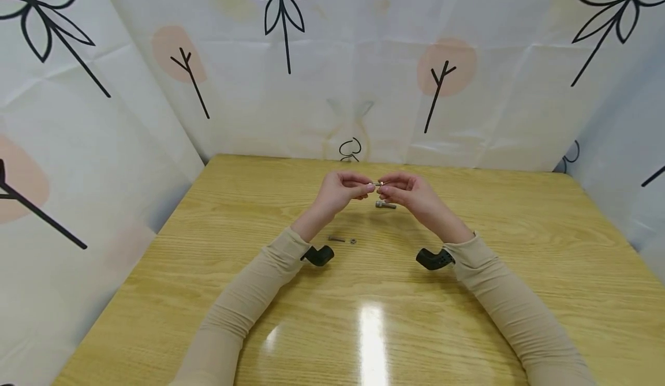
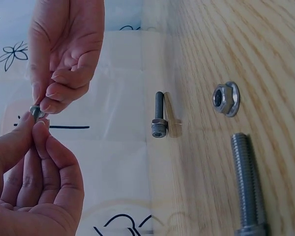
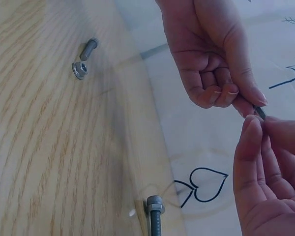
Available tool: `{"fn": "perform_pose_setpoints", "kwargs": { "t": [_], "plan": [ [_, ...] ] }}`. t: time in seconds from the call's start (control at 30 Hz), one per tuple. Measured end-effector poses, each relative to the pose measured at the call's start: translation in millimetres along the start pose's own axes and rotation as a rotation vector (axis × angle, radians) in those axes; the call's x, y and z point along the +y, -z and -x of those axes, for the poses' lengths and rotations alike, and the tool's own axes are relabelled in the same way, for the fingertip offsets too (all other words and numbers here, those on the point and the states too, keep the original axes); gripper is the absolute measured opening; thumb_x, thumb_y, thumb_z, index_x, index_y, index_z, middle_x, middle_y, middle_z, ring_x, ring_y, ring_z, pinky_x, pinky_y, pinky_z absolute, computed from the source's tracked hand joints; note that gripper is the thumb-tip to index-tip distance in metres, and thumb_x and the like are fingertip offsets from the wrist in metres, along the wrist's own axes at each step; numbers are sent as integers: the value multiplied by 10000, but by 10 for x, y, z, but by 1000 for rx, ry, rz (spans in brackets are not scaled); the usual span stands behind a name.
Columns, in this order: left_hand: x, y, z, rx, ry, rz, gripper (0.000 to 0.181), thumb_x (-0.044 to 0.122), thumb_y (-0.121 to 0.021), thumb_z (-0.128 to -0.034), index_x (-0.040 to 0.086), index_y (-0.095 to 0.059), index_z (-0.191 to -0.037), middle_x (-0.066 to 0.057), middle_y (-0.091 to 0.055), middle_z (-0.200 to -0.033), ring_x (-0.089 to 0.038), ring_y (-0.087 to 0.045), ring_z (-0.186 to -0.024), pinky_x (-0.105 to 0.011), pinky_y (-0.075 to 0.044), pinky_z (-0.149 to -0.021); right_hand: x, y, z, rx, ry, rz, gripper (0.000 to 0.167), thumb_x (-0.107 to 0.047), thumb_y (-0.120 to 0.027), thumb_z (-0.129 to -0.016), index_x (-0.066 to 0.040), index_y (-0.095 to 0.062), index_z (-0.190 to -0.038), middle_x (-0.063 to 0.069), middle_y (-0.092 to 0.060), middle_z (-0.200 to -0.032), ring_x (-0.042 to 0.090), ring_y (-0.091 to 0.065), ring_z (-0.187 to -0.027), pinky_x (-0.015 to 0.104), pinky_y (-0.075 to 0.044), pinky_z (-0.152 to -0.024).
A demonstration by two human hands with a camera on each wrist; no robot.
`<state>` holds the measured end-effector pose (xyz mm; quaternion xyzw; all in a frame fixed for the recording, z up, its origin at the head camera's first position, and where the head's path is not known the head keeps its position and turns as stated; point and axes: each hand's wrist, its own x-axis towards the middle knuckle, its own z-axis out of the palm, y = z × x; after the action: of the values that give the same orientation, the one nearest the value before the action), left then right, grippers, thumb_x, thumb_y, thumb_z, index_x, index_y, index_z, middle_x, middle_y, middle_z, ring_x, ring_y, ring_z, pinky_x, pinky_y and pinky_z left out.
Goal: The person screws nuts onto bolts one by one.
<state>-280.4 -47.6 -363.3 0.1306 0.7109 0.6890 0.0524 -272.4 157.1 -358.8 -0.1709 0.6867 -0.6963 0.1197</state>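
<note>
Above the far part of the table, my left hand (image 1: pixel 339 194) pinches a small metal bolt (image 3: pixel 259 112) between thumb and fingertips. Facing it, my right hand (image 1: pixel 410 193) pinches a wider silver piece, apparently a nut (image 2: pixel 35 109), at the other end of the bolt. Fingertips cover much of both parts, so how far they are threaded together cannot be told. Below the right hand lies a socket-head bolt with a nut on it (image 1: pixel 385 205). Nearer my body, a loose bolt (image 1: pixel 336 239) lies beside a flange nut (image 1: pixel 353 241).
The wooden table (image 1: pixel 395 293) reaches back to a printed white cloth (image 1: pixel 312 103), which also hangs at both sides. Black camera mounts (image 1: pixel 319 255) sit at both wrists, low over the table. Light reflects off the front of the tabletop.
</note>
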Motion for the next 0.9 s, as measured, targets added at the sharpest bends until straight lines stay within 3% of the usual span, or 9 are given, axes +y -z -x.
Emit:
{"fn": "perform_pose_setpoints", "kwargs": {
  "t": [0.13,0.27,0.37,0.5,0.6,0.77,0.9],
  "plan": [
    [8,-5,-2,3,-12,-2,180,139,-775,-827,7,-728,-941,-125,-713,-839,-228,-670,-741,-563,-525,-861,-6,-11,-16,11,-3,60,343,-164,-579,-980,145,-549,-1125,78,-661,-883,201,-644,-817,310,-583,-757],
    [12,-9,1,-1,-9,4,190,127,-768,-831,-7,-725,-958,-104,-716,-834,-292,-672,-792,-554,-529,-862,-28,-29,-9,3,-29,89,373,-276,-513,-1013,90,-576,-1036,98,-626,-837,188,-608,-730,281,-551,-621],
    [9,-6,5,3,-4,4,195,130,-767,-832,-10,-724,-960,-103,-716,-832,-359,-663,-842,-557,-527,-865,-41,-15,11,-4,-23,65,297,-238,-535,-1005,32,-560,-1126,92,-647,-897,215,-638,-784,351,-584,-731],
    [-6,-2,5,7,-10,-4,187,133,-770,-830,-3,-727,-952,-104,-717,-834,-346,-670,-833,-547,-533,-860,-38,16,40,-30,23,54,331,-94,-601,-960,69,-525,-1237,96,-682,-978,261,-670,-889,491,-526,-907],
    [-9,-5,10,1,-19,-10,181,125,-767,-833,-4,-729,-953,-103,-718,-834,-268,-682,-778,-547,-536,-855,-23,17,44,-33,37,67,346,-80,-608,-953,141,-537,-1208,169,-683,-976,270,-679,-881,467,-544,-887],
    [-14,-12,23,-4,-32,-5,172,98,-756,-839,-22,-724,-958,-110,-717,-832,-199,-676,-726,-555,-537,-848,-17,-23,22,-6,-26,101,421,-260,-554,-994,150,-590,-1081,235,-662,-902,281,-676,-803,363,-606,-734],
    [-27,-6,16,-1,-36,-6,178,115,-758,-840,-16,-727,-957,-109,-716,-831,-224,-678,-743,-532,-548,-839,-35,-39,17,-15,-39,77,421,-288,-532,-1004,112,-556,-1135,201,-649,-964,331,-658,-886,446,-568,-844]
  ]
}}
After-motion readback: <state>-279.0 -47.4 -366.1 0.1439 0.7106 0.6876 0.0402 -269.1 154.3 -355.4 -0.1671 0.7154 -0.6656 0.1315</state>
